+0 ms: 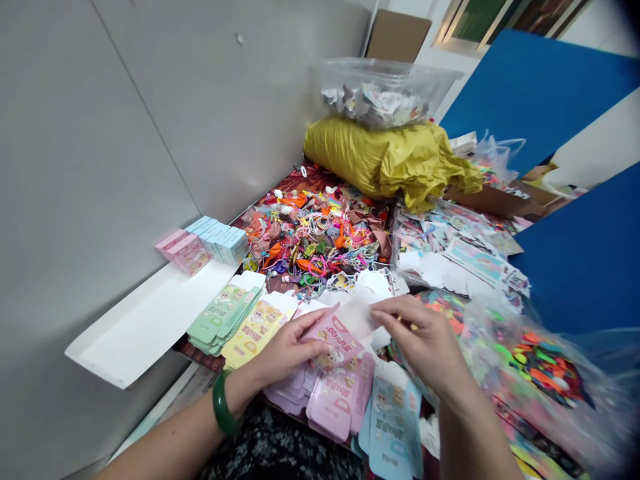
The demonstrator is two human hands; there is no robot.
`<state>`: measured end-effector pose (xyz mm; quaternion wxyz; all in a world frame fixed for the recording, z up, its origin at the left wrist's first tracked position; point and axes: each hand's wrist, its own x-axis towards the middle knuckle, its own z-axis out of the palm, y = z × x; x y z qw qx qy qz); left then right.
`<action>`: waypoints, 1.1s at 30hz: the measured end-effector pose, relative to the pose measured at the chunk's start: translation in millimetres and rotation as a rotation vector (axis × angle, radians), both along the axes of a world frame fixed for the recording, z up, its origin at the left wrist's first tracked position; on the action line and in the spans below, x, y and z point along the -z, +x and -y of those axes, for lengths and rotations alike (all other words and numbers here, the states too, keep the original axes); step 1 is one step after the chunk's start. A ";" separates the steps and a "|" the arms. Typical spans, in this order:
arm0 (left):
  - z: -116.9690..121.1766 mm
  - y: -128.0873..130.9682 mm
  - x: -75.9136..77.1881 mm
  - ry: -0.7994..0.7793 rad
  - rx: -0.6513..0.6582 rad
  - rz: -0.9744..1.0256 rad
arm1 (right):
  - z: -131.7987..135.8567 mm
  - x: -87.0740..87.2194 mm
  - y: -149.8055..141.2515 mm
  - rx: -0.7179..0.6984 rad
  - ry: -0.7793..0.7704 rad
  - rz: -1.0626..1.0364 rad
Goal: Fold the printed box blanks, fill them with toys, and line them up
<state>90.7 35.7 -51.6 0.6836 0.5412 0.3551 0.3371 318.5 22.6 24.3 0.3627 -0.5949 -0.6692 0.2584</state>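
by one grey wall, left hand holds one pink box.

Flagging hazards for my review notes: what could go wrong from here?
The white tray seems to jut past the table, so a bump might tip it and its pink boxes. The left hand holds a pink carton close above stacked pink cartons, which it could knock askew. Loose trinkets lie near the green cartons and might stray among them.
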 end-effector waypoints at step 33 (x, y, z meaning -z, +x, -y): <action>-0.7 -9.4 3.0 -0.194 -0.139 0.028 | -23.0 96.5 3.2 0.122 0.056 0.722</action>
